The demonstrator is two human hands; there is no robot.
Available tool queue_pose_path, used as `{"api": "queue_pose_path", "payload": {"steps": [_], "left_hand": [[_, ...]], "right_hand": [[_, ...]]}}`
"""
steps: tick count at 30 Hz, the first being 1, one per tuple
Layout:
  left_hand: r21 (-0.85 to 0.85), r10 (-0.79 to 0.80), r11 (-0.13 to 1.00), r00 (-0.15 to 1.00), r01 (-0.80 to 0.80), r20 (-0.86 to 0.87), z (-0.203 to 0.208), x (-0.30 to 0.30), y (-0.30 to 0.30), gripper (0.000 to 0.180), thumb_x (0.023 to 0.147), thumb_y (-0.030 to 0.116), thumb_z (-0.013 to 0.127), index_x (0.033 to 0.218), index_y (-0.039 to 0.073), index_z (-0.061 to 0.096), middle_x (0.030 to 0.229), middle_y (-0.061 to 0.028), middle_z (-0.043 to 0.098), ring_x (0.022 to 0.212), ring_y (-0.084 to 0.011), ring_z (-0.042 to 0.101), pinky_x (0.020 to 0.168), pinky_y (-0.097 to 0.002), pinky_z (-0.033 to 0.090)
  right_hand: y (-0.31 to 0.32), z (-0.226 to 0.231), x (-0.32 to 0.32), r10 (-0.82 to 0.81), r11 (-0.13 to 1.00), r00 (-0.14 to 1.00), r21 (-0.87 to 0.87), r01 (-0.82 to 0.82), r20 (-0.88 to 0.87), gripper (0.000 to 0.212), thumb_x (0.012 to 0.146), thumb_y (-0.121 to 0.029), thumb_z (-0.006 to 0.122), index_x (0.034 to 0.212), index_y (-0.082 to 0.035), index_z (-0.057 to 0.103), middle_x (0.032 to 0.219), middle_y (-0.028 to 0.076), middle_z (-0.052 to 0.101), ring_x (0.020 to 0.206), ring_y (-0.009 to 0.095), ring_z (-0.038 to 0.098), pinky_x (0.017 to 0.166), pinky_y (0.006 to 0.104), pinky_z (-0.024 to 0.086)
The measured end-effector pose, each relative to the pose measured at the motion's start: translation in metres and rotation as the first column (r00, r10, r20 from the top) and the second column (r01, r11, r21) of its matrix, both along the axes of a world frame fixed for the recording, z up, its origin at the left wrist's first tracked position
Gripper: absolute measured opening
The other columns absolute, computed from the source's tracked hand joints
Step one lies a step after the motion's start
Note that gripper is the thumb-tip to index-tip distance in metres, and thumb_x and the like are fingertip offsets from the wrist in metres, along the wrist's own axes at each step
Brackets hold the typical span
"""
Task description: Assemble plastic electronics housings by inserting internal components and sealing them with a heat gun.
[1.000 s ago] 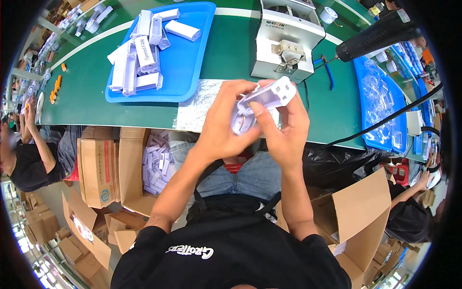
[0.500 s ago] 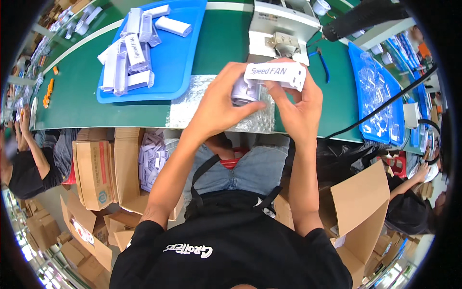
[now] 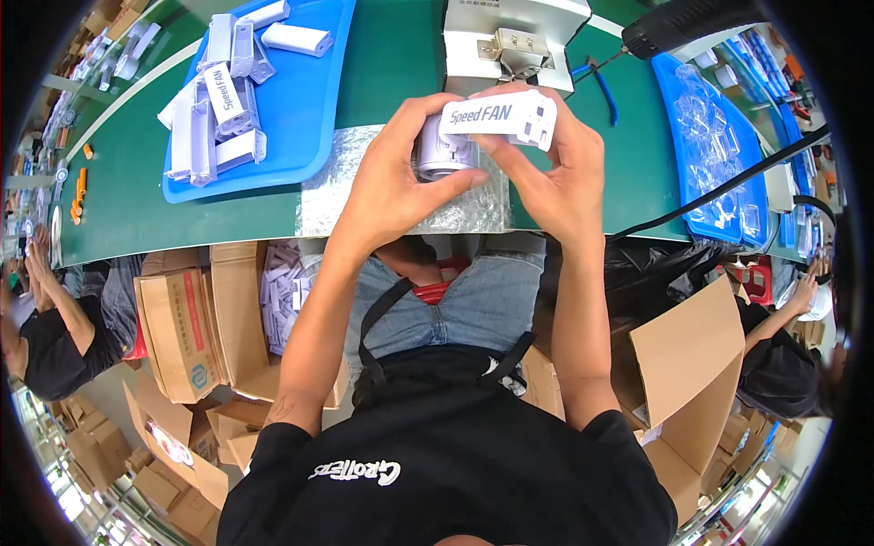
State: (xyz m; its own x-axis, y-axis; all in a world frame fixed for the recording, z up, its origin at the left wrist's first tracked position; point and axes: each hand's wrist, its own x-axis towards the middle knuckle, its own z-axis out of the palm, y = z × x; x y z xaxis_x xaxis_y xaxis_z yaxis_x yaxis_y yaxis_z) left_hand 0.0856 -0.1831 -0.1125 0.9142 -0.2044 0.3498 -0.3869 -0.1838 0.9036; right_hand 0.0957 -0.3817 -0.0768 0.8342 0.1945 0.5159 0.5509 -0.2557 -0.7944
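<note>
My left hand (image 3: 390, 182) is closed around a white cylindrical housing (image 3: 443, 155), its thumb along the lower edge. My right hand (image 3: 566, 187) grips a white plastic handle piece (image 3: 496, 116) with dark printing and small cutouts at its right end. The handle piece lies against the top of the cylinder; whether the two are locked together I cannot tell. Both parts are held above a bubble-wrap mat (image 3: 341, 173) on the green table. Fingers of both hands behind the parts are partly hidden.
Several similar white handle pieces (image 3: 196, 136) lie in a blue tray (image 3: 314, 100) at left. A white machine with a metal fixture (image 3: 519, 50), blue-handled pliers (image 3: 607, 96) and a black power screwdriver (image 3: 674, 32) are beyond my hands. A right-hand blue tray (image 3: 669, 91) holds clear plastic parts.
The whole view has shifted, so the table things sit further left and higher. The cylinder and handle piece stay in my hands, with slightly more of the cylinder showing.
</note>
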Motion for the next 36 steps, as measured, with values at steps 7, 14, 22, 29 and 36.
{"api": "queue_pose_path", "payload": {"steps": [7,14,22,29,36], "left_hand": [[0.004,-0.004,1.000,1.000,0.004,-0.006,-0.002,0.001,0.000,0.071,0.077,0.021,0.094,0.139,0.005,0.062,0.123,-0.0128,0.069,0.111,-0.0288,0.069,0.095,-0.0381,0.055],[0.061,0.012,0.998,0.999,-0.014,0.038,-0.002,0.001,0.001,0.071,0.077,0.021,0.093,0.139,0.005,0.061,0.124,-0.0134,0.068,0.112,-0.0298,0.069,0.095,-0.0385,0.054],[0.050,0.002,0.999,1.000,-0.002,0.003,0.002,0.000,0.000,0.071,0.078,0.022,0.093,0.139,0.006,0.062,0.126,-0.0132,0.068,0.114,-0.0297,0.069,0.097,-0.0384,0.054],[0.031,0.000,1.000,1.000,0.000,-0.010,0.002,0.000,0.000,0.071,0.078,0.022,0.093,0.140,0.006,0.062,0.128,-0.0130,0.068,0.115,-0.0289,0.068,0.099,-0.0384,0.053],[0.029,-0.022,0.999,1.000,0.021,0.015,0.003,-0.001,0.006,0.067,0.079,0.020,0.092,0.139,0.005,0.064,0.127,-0.0126,0.068,0.115,-0.0286,0.068,0.098,-0.0372,0.053]], "right_hand": [[-0.004,0.002,-0.002,0.067,0.994,0.988,-0.099,-0.053,0.142,0.046,0.078,0.004,0.080,0.123,0.001,0.071,0.112,0.014,0.077,0.103,0.030,0.079,0.089,0.0355,0.061],[-0.006,0.004,-0.004,0.072,0.991,0.988,-0.126,-0.055,0.137,0.048,0.076,0.002,0.082,0.123,0.000,0.071,0.111,0.015,0.075,0.100,0.033,0.077,0.086,0.0365,0.060],[-0.008,0.002,0.000,0.072,0.993,0.988,-0.100,-0.058,0.137,0.050,0.075,0.005,0.080,0.124,-0.001,0.071,0.113,0.015,0.075,0.101,0.033,0.077,0.087,0.0366,0.060],[-0.005,0.010,-0.001,0.104,0.990,0.990,-0.105,-0.094,0.099,0.041,0.082,-0.001,0.083,0.122,0.002,0.070,0.111,0.015,0.077,0.101,0.027,0.078,0.089,0.0365,0.062],[0.003,0.005,0.001,0.087,0.996,0.996,-0.028,-0.086,0.037,0.036,0.087,-0.009,0.086,0.119,0.002,0.073,0.102,0.010,0.078,0.094,0.021,0.079,0.085,0.0347,0.063]]}}
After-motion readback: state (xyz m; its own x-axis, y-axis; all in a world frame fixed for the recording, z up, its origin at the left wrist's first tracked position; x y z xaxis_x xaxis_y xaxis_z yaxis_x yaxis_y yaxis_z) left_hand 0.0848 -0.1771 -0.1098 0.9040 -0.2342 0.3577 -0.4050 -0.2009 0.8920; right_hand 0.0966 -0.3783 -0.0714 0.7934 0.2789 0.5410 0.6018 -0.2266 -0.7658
